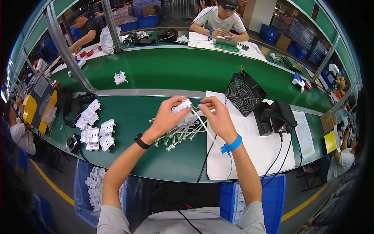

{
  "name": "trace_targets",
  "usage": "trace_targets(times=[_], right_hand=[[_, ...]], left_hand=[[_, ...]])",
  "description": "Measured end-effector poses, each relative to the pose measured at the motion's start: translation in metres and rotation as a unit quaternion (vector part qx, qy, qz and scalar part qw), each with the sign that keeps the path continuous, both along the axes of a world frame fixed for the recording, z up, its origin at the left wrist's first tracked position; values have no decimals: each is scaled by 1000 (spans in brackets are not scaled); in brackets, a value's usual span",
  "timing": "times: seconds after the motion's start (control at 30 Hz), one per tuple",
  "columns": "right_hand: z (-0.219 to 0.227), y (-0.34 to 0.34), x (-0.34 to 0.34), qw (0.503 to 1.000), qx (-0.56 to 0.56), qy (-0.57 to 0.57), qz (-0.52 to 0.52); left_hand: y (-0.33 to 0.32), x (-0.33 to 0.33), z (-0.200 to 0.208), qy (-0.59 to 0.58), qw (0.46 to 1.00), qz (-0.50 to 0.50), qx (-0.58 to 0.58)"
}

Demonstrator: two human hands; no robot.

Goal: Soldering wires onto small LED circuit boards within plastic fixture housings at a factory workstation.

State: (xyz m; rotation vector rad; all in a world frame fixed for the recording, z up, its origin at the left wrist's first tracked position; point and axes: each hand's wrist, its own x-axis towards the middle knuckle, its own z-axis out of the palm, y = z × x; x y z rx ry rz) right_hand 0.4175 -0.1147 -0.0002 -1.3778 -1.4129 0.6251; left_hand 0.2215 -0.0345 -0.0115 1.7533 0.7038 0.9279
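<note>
My left hand (168, 116) grips a white plastic housing (184, 106) above the middle of the green bench. My right hand (219, 117) is at the housing's right side, its thumb and fingertips pinched together at thin leads. A white cable (203, 125) slants from the housing down toward my right wrist. Below my hands lies a heap of white cables with small green boards (175, 138), partly hidden by my left hand. Several white plastic housings (91, 134) are piled to the left.
A black fan (244, 93) and black power boxes (276, 115) with cords stand on a white sheet (249, 156) at right. Beyond runs a green conveyor (163, 68) with one white housing (120, 78). Bins (276, 202) sit below the bench. A co-worker (223, 21) works opposite.
</note>
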Motion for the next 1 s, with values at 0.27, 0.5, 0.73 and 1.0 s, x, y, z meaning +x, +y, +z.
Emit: trace_targets(times=[0.27, 0.5, 0.73, 1.0], right_hand=[[0, -31, 26, 992, -108, 50, 32], [-7, -40, 31, 994, -45, -79, -67], [-29, -52, 0, 966, 51, -238, -81], [-33, -95, 45, 983, 12, -167, -74]], left_hand=[[3, 36, -17, -42, 997, 22, -54], [-4, 63, -29, -39, 995, 87, -40], [-12, 104, -43, -120, 981, 97, -116], [-15, 114, -48, 52, 991, -82, -93]])
